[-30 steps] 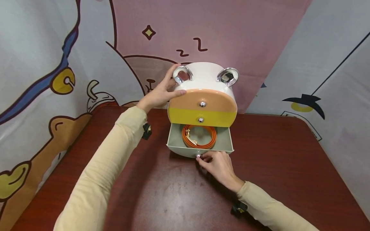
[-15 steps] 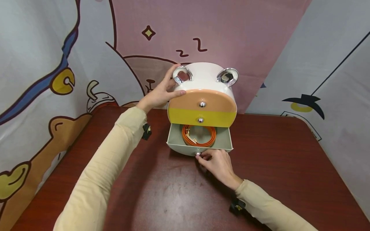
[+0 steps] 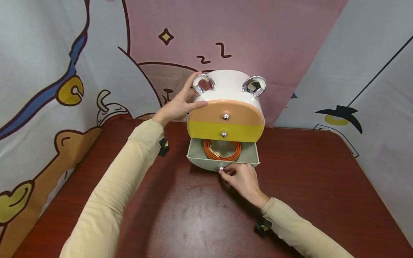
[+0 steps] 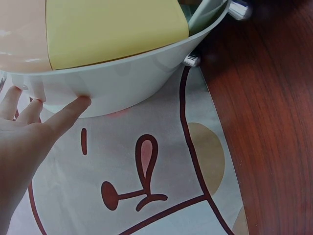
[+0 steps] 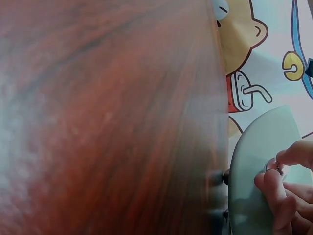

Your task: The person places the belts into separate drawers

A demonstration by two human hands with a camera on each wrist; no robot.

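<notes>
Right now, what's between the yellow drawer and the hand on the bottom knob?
The orange strap, coiled in the open bottom drawer; the head view shows it.

— What are my hands doing?
— My left hand [image 3: 177, 105] reaches forward, arm extended, fingers [image 4: 68, 110] straight and spread flat. My right hand [image 3: 242, 181] sits nearer me, wrist bent, fingertips [image 5: 274, 188] curled together in a pinch.
</notes>
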